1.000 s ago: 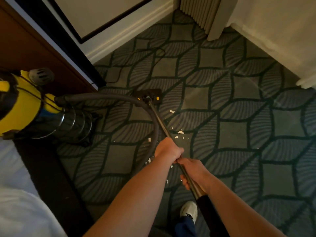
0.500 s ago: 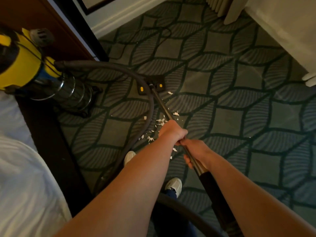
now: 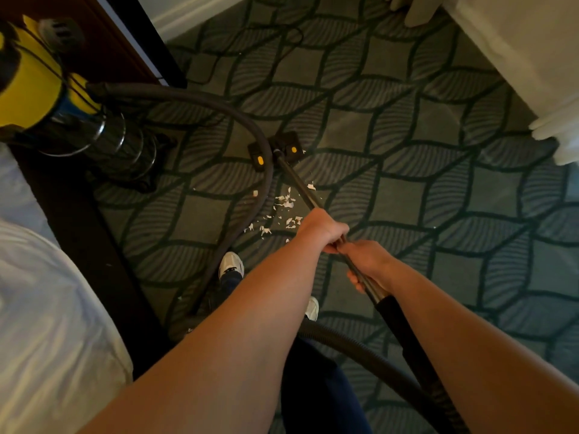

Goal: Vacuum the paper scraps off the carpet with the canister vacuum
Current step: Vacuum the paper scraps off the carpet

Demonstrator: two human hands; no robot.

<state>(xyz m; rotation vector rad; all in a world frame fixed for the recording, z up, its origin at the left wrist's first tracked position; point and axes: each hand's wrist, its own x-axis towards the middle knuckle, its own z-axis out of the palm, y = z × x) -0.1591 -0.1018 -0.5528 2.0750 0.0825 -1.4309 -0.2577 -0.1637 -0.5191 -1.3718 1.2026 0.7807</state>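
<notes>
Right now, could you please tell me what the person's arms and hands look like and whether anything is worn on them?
The left forearm and right forearm are bare as far as the frame shows; no sleeves reach them. The left hand and right hand wear no gloves, and no watch, bracelet or ring is visible.

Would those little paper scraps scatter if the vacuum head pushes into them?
Probably: the paper scraps look thin and torn small, so likely very light and floppy. Lying loose on the carpet, they may skid ahead of the floor head.
</notes>
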